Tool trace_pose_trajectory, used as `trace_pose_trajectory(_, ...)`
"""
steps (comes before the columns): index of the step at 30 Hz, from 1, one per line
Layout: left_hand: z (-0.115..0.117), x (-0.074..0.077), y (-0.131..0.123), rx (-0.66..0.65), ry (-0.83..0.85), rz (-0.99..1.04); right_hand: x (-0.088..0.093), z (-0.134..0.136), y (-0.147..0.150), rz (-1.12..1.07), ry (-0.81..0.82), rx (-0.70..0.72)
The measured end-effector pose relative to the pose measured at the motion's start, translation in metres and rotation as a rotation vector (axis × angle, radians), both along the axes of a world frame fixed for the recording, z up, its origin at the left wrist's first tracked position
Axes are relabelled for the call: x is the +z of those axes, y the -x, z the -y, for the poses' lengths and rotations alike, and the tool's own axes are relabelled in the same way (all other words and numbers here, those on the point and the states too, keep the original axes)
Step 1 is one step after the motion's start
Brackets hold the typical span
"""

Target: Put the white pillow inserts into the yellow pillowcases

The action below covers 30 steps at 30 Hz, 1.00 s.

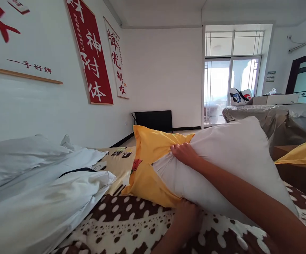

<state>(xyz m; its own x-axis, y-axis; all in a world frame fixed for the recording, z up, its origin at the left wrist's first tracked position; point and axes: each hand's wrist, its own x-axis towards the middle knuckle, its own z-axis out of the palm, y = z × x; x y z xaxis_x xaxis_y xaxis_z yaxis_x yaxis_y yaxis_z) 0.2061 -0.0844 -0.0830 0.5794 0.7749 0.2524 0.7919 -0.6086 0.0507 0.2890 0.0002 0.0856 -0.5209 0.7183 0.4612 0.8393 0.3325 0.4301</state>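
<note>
The step looks like sleeving: the white pillow (235, 151) sits partly inside the yellow pillowcase (150, 146) on the spotted blanket (126, 218). The right hand (184, 153) clutches the opening's upper edge, the left hand (188, 212) apparently the lower, fingertips obscured. Next calls for pulling those 2 edges along the pillow.

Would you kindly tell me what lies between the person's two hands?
In the head view, part of the white pillow lies between the left hand and the right hand, bordered by the yellow pillowcase.
</note>
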Motion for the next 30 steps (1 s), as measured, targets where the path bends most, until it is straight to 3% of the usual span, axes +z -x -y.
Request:
trace_pose_trajectory(4,0.007,0.005,0.016,0.023,0.020,-0.022,-0.023,-0.016,-0.027,-0.060,0.057,-0.105)
trace_pose_trajectory(10,0.001,-0.007,0.005,0.059,0.011,-0.025,-0.063,-0.025,-0.063,-0.154,0.130,-0.279)
trace_pose_trajectory(18,0.003,-0.013,0.001,0.073,-0.010,-0.019,-0.071,-0.023,-0.064,-0.197,0.166,-0.266)
trace_pose_trajectory(22,0.002,-0.010,0.005,0.074,-0.072,-0.029,-0.062,-0.013,-0.061,-0.232,0.146,-0.258)
trace_pose_trajectory(25,-0.006,0.002,0.011,0.038,-0.151,-0.042,-0.040,-0.005,-0.058,-0.272,0.089,-0.256)
trace_pose_trajectory(28,-0.020,0.025,0.020,-0.008,-0.245,-0.053,-0.009,-0.001,-0.058,-0.336,0.023,-0.279)
trace_pose_trajectory(30,-0.031,0.052,0.030,0.001,-0.314,-0.042,0.011,-0.004,-0.060,-0.404,-0.014,-0.320)
